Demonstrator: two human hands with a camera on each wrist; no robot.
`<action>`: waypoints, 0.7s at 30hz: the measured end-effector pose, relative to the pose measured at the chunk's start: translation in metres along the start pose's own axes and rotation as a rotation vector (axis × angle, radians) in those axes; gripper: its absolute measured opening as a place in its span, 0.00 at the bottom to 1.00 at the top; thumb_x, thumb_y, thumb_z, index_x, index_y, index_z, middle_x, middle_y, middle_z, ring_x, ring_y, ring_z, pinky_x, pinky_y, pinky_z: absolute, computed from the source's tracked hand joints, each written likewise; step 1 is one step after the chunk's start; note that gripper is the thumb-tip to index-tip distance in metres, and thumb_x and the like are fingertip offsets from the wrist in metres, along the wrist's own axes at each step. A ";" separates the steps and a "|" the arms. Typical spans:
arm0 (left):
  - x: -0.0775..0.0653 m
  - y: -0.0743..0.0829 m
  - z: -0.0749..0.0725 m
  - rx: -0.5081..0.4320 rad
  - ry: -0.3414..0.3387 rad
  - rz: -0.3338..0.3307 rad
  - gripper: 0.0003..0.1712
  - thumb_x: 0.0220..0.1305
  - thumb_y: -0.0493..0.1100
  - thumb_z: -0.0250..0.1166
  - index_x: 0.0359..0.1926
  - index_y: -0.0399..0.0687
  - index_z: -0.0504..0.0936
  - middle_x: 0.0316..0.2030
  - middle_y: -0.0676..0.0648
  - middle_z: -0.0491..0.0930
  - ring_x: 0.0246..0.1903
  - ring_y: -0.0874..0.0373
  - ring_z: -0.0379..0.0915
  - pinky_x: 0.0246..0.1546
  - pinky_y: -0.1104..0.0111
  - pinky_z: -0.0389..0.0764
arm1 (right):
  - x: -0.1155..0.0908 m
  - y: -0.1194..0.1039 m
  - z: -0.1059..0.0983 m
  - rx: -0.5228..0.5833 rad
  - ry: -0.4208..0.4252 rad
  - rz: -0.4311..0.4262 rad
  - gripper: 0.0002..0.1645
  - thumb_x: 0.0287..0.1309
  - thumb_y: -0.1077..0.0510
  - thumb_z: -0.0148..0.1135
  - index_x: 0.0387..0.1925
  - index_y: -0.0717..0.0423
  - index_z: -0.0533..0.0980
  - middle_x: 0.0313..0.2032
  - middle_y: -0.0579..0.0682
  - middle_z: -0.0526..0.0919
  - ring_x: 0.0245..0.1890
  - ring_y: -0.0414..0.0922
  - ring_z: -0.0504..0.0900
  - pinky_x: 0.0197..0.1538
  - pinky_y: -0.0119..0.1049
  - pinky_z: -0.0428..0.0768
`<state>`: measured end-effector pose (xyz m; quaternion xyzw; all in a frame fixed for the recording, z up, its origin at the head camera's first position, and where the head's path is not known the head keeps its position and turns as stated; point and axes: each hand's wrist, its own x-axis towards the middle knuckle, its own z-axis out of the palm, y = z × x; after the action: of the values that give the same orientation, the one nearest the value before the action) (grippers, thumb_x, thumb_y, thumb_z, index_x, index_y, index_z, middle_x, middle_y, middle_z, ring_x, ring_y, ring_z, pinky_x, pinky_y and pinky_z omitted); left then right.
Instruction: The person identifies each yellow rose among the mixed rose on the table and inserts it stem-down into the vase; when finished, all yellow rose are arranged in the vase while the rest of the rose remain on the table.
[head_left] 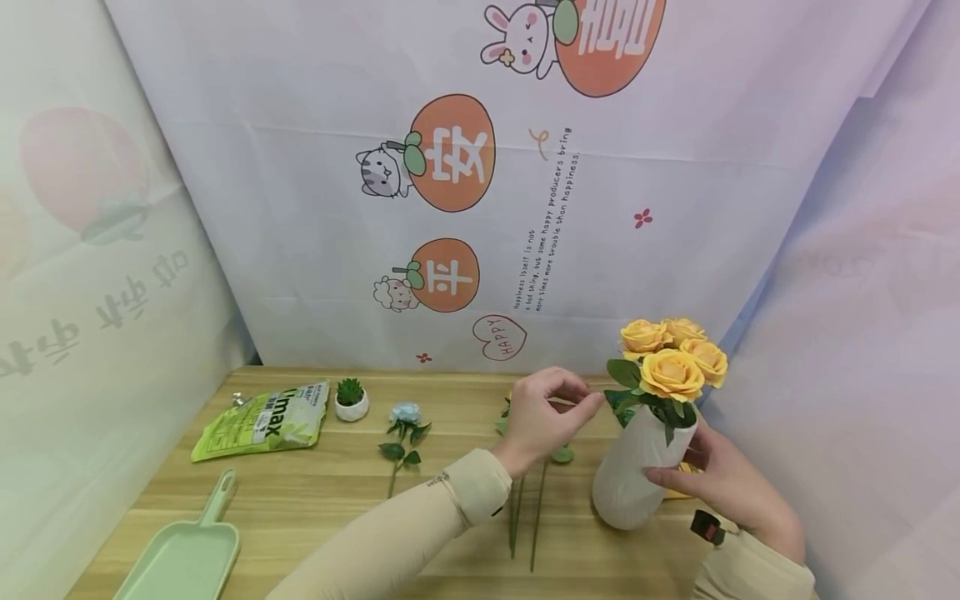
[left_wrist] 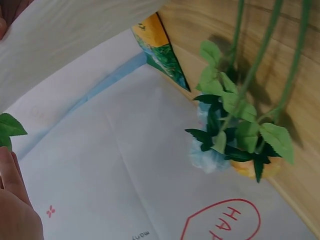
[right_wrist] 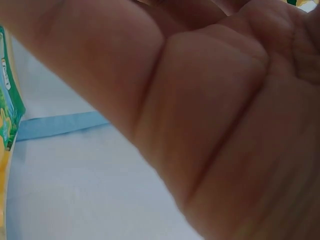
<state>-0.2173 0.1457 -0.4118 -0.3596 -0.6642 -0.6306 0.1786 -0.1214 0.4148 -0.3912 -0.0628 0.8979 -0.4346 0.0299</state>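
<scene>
My right hand (head_left: 723, 479) grips a white vase (head_left: 633, 475) around its upper side, thumb in front, and the vase leans to the right. Several yellow roses (head_left: 671, 375) with dark green leaves stand in it. Thumb and forefinger of my left hand (head_left: 543, 417) pinch at the tip of a rose leaf (head_left: 618, 398) left of the blooms. In the left wrist view, those fingers meet the leaf (left_wrist: 10, 132) beside the vase (left_wrist: 65, 40). Mostly my palm (right_wrist: 200, 110) fills the right wrist view, which hides the vase.
Below my left forearm lie loose flower stems (head_left: 536, 517), with blue (left_wrist: 207, 155) and yellow blooms (left_wrist: 255, 169). Further left are a blue rose (head_left: 405, 412), a potted succulent (head_left: 351, 400), a green pouch (head_left: 262, 421) and a green dustpan (head_left: 183, 554). A yellow-green packet (left_wrist: 162, 50) is behind the vase.
</scene>
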 end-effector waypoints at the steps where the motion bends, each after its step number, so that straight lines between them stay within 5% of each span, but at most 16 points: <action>1: -0.002 -0.002 -0.002 0.006 -0.001 -0.011 0.05 0.70 0.43 0.76 0.38 0.47 0.89 0.38 0.53 0.87 0.36 0.72 0.85 0.36 0.71 0.90 | 0.000 0.000 0.000 -0.004 0.000 -0.004 0.59 0.67 0.48 0.77 0.87 0.49 0.52 0.75 0.63 0.70 0.69 0.68 0.75 0.51 0.35 0.85; 10: -0.027 -0.030 -0.038 0.092 -0.029 -0.112 0.05 0.70 0.44 0.76 0.40 0.51 0.88 0.40 0.53 0.87 0.35 0.66 0.87 0.37 0.70 0.90 | 0.000 0.002 0.000 -0.020 0.002 0.010 0.59 0.66 0.46 0.78 0.86 0.50 0.52 0.75 0.64 0.71 0.69 0.68 0.76 0.49 0.35 0.86; 21: -0.057 -0.061 -0.075 0.209 -0.142 -0.352 0.06 0.71 0.44 0.75 0.46 0.53 0.89 0.48 0.45 0.89 0.37 0.65 0.87 0.39 0.70 0.89 | -0.001 0.001 0.002 -0.010 0.012 0.019 0.56 0.65 0.47 0.78 0.84 0.52 0.56 0.73 0.64 0.73 0.67 0.67 0.77 0.48 0.37 0.87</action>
<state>-0.2373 0.0623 -0.4840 -0.2610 -0.7895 -0.5528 0.0546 -0.1202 0.4143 -0.3929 -0.0521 0.9007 -0.4303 0.0284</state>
